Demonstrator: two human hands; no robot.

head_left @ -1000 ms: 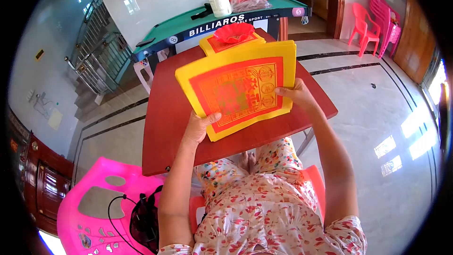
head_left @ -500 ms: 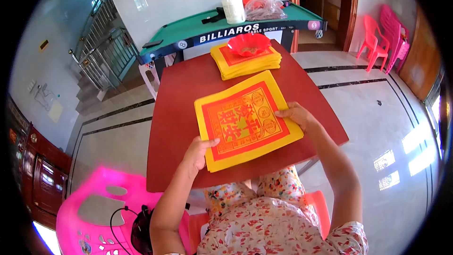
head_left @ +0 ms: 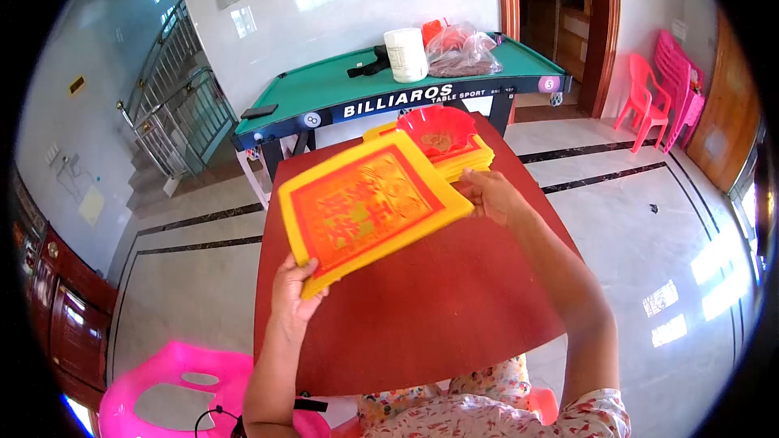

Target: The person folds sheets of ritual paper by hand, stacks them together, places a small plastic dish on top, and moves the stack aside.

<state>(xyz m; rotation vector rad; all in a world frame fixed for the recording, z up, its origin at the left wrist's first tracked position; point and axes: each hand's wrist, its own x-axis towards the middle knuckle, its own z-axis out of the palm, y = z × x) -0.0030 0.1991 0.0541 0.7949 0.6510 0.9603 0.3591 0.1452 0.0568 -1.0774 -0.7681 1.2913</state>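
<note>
A stack of yellow joss paper (head_left: pixel 365 207), printed with a red square and characters, is lifted and tilted above the table. My left hand (head_left: pixel 294 288) grips its lower left corner, thumb on top and fingers underneath. At the right corner my right hand (head_left: pixel 491 195) is closed on the edge, its fingertips partly hidden. Behind it a thicker pile of the same yellow paper (head_left: pixel 479 164) lies on the table, partly covered by the held stack. On that pile rests a red scalloped plastic dish (head_left: pixel 438 126) with something brownish inside.
The red-brown table (head_left: pixel 406 316) is in front of me. Behind it stands a green billiard table (head_left: pixel 324 81) with a white tub (head_left: pixel 405 55), a plastic bag (head_left: pixel 462 53) and a phone (head_left: pixel 260 111). A pink chair (head_left: pixel 174 365) is at the lower left.
Both hands have raised the joss paper stack and carried it forward and left, tilting it. It now overlaps the thicker pile. The view has shifted, showing more of the near tabletop.
</note>
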